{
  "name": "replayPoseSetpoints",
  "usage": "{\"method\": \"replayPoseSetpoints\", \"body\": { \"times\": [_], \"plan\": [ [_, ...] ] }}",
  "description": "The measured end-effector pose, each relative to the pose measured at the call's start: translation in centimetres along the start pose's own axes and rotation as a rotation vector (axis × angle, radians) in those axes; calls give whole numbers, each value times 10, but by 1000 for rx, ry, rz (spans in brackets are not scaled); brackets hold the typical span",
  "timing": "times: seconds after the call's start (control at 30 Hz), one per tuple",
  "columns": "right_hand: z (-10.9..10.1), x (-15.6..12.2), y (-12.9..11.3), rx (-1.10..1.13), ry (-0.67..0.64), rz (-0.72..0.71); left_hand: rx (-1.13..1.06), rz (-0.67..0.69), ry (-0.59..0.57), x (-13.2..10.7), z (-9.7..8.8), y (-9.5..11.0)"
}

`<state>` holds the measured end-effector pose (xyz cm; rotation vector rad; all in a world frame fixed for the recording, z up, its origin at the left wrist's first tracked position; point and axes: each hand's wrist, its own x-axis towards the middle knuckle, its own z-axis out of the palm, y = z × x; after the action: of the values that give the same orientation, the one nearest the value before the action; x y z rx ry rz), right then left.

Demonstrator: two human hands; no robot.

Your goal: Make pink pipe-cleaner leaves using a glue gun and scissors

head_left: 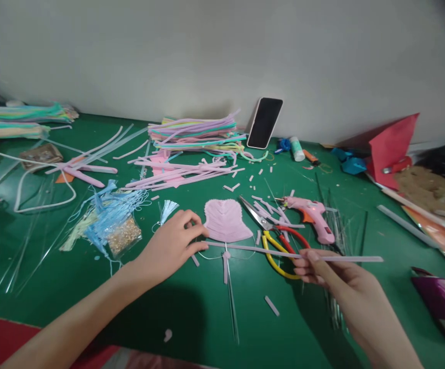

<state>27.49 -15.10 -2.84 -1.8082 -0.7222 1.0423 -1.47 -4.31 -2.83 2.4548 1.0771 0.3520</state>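
Note:
My right hand (pixel 328 269) pinches a long lilac pipe cleaner (pixel 261 249) near its right part, holding it level. At the other end of this stem, my left hand (pixel 180 238) has its thumb and fingertips closed around the tip. Just behind the stem lies a flat, fan-shaped lilac piece (pixel 227 219) made of pipe cleaners, touching or nearly touching my left fingertips. Below it is a thin clear rod (pixel 233 312) with a small lilac knot (pixel 226 254) and a thin wire loop. Scissors (pixel 274 236) with red and yellow handles lie by my right hand.
A pink glue gun (pixel 315 215) rests at right, near cut pipe cleaner bits. Pipe cleaner bundles (pixel 195 133) and a phone (pixel 265 123) are at the wall. Blue tassels (pixel 113 215) and a bag of gold beads (pixel 124 237) lie left. A purple device (pixel 443 307) sits right.

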Motion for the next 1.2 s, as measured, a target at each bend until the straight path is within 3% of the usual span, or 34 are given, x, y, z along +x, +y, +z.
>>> {"method": "replayPoseSetpoints", "body": {
  "times": [0.23,0.43,0.5,0.57,0.63,0.8,0.9,1.07,1.2],
  "plan": [
    [10,2,-7,-125,-45,-71,239,6,-61,1,14,6],
    [8,4,-5,-430,-70,-200,346,112,113,-2,13,4],
    [11,4,-5,-536,-67,-240,310,141,121,-2,9,4],
    [15,5,-8,-617,-51,-307,186,134,66,-2,3,6],
    [21,5,-12,-671,-58,-407,-24,36,24,-1,-2,9],
    [34,6,-25,-732,-120,-602,-650,-295,126,4,-5,6],
    [37,10,-26,-659,-184,-556,-796,-402,127,8,1,-6],
    [46,22,-19,-411,-344,-339,-1022,-528,130,12,9,-17],
    [54,31,-19,-464,-396,-376,-1352,-534,194,13,5,-17]
  ]
}}
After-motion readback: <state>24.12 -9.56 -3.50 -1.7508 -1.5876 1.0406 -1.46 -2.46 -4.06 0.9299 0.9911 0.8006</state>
